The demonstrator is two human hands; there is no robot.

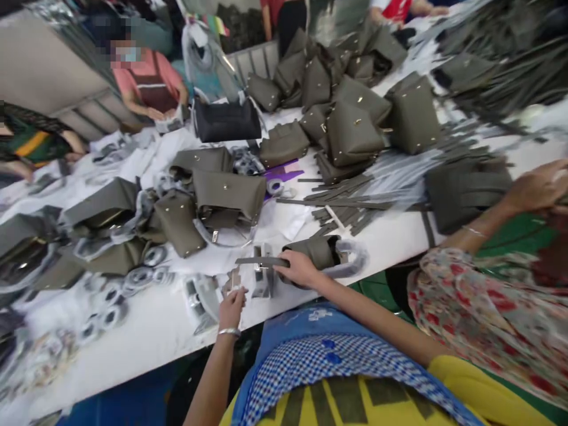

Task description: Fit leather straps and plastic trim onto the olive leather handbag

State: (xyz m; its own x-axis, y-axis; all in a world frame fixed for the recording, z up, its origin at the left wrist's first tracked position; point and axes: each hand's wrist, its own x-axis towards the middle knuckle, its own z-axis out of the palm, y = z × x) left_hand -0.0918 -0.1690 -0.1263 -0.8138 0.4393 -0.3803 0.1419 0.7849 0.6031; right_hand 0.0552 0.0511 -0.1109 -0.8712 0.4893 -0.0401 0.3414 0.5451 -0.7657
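Strap (261, 261), flat, dark and limp by my guess, lies at the near counter (146, 331) edge under my right hand (299, 269), pressing its end, while my left hand (231, 306) pinches a small pale tag (234, 279); I'd grip mid-length.

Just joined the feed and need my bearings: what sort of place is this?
Most likely a handbag assembly workshop. A long white table is heaped with identical olive handbags and loose straps, other people work along it, and the right hand presses a strap while the left hand holds a small part.
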